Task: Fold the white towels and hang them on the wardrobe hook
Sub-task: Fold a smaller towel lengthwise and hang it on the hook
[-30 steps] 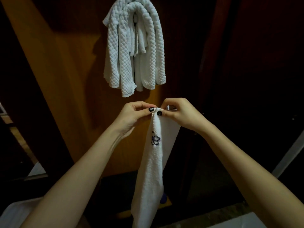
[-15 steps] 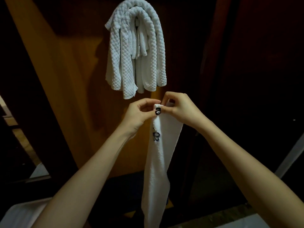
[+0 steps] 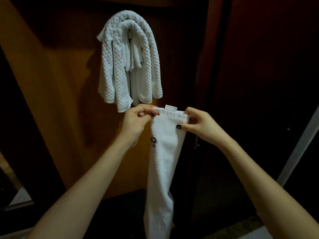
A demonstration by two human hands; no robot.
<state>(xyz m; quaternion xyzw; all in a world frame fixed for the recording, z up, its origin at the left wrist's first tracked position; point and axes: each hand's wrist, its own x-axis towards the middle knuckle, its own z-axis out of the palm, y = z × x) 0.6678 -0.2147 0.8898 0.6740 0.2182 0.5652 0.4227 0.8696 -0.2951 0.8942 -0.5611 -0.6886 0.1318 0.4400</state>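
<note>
The background is a dark wardrobe with a warm brown wooden panel (image 3: 57, 100), dimly lit. On it, high up, a bunch of white towels (image 3: 131, 62) is already hanging. The hook itself cannot be seen, because the cloth covers it.

Below this bunch, the person holds one more white towel (image 3: 164, 152) by its top edge. The left hand (image 3: 136, 119) pinches the left corner between thumb and fingers, and the right hand (image 3: 198, 125) pinches the right corner in the same way, so the edge is stretched flat between them. A small label (image 3: 170, 107) stands up from the middle of this edge. A little dark embroidery (image 3: 153, 141) shows on the left side of the cloth.

The towel hangs straight down from the hands, so its long axis is vertical, and the lower end goes out of the view at the bottom.

The important relation is this: the hanging place lies above the hands and to their left, so the left hand is the nearer one. I judge that the towel needs another fold before it goes up there. The lift must go up and leftward, over the bunch that is already full — a new towel may slide off it.
</note>
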